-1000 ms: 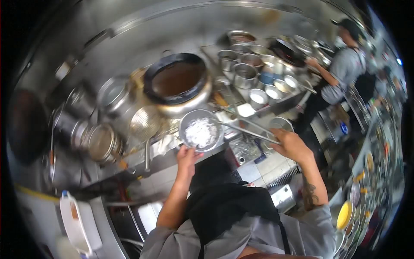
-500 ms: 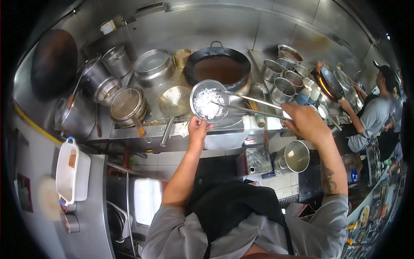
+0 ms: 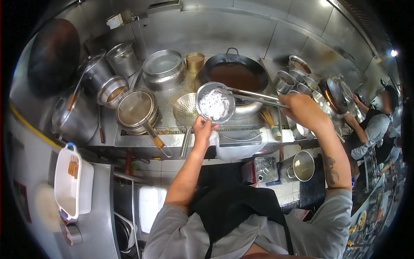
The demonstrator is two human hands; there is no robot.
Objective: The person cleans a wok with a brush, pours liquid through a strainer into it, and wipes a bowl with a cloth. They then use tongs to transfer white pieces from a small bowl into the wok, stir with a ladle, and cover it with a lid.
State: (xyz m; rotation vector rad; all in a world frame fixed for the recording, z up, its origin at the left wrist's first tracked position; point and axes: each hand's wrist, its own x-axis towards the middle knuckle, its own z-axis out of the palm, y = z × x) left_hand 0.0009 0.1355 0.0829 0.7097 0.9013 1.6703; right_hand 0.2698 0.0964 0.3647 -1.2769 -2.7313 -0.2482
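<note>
My left hand [image 3: 204, 128] grips the lower rim of a round bowl [image 3: 229, 113], thumb at its edge. White, shredded-looking pieces [image 3: 214, 105] lie in the bowl. My right hand [image 3: 305, 113] is closed around long metal tongs [image 3: 258, 99], whose tips reach the bowl's upper right side. Whether the tongs pinch any of the pieces cannot be made out. Just behind the bowl sits a large black wok [image 3: 258, 71] of brown liquid. A perforated ladle [image 3: 185, 110] rests left of the bowl, its handle pointing toward me.
Left on the stove are a mesh strainer [image 3: 136, 108], a lidded pot [image 3: 164, 73] and several tall pots. Several metal containers [image 3: 284, 81] stand right of the wok. A bucket [image 3: 302, 166] is on the floor. Another person [image 3: 373, 129] works at the far right near a flame.
The view has shifted, so the stove items sit further right. The tongs' arms, spread apart before, are now closer together, and their tips have drawn toward the bowl's right rim.
</note>
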